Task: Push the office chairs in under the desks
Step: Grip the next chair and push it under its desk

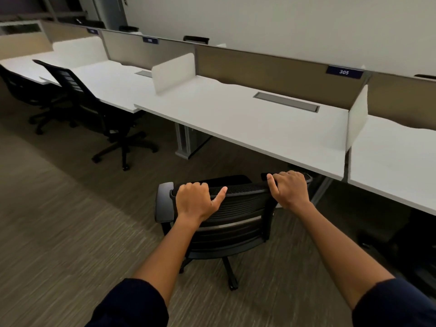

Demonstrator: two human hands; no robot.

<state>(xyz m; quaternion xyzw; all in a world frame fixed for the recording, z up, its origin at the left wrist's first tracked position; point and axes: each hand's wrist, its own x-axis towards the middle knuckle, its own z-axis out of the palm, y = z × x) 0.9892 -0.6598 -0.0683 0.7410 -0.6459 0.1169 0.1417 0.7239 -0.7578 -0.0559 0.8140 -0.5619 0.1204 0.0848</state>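
A black mesh-backed office chair (236, 213) stands right in front of me, its back toward me and its seat facing the white desk (247, 119) marked 305. My left hand (194, 200) grips the left end of the backrest's top edge. My right hand (289, 188) grips the right end of the same edge. The chair's front sits at the desk's front edge, with most of the chair still out on the carpet. Its right armrest is hidden behind my right hand.
Two more black chairs (94, 102) (23, 95) stand at the desks to the left, partly out from under them. A grey desk leg (186, 140) stands left of my chair. Another desk (396, 161) adjoins on the right, with dark chair parts (401, 244) beneath it. Carpet lies behind and to the left.
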